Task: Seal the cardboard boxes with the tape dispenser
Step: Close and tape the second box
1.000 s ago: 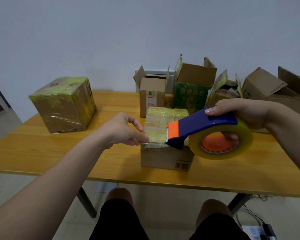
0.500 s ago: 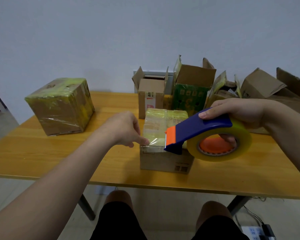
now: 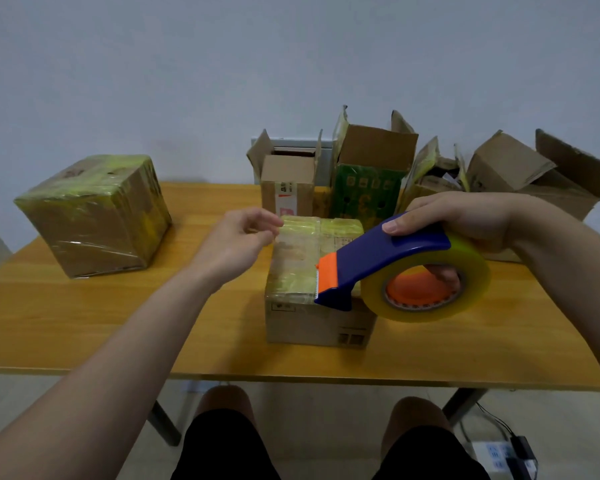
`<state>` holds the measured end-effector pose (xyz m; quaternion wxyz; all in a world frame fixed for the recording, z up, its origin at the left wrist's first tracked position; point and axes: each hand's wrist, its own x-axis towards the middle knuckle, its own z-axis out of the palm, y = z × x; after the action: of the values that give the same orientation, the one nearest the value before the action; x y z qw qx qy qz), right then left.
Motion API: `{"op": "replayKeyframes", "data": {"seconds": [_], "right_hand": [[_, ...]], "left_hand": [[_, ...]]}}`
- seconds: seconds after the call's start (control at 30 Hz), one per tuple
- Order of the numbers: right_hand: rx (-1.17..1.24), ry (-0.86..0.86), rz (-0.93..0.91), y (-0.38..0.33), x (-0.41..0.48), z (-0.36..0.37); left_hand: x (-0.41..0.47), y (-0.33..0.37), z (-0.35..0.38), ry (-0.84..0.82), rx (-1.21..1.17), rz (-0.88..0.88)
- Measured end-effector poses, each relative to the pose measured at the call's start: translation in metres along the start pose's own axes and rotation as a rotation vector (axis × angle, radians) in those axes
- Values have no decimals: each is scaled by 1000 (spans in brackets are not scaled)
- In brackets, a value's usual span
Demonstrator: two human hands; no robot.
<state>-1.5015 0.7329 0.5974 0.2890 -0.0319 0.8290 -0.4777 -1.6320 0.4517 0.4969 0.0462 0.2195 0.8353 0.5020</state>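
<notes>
Now, in the head view, my left hand (image 3: 238, 242) has moved off the near left corner of the cardboard box (image 3: 312, 317), where it was half a second ago. It is up at the far left edge of the box's taped top. Its fingers are curled with the thumb and forefinger close together at that edge. I cannot tell whether they pinch the tape or only touch it.

My right hand (image 3: 458, 220) still grips the blue tape dispenser (image 3: 388, 258), thumb on top and fingers through the orange core of the clear tape roll (image 3: 471, 271). The dispenser's orange nose sits at the near right of the box top, much as before.

The box stands in the middle of the wooden table (image 3: 118, 323). A tape-wrapped box (image 3: 90, 216) sits well apart at the far left. Along the far edge stand a small open box (image 3: 286, 183), a green open box (image 3: 368, 192) and brown open boxes (image 3: 534, 178) to the right.
</notes>
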Motion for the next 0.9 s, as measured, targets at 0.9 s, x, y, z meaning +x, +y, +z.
{"op": "replayKeyframes", "data": {"seconds": [0.9], "right_hand": [[109,-14,166,59,-47,-42]], "left_hand": [[11,7,72,-282,740,309]]}}
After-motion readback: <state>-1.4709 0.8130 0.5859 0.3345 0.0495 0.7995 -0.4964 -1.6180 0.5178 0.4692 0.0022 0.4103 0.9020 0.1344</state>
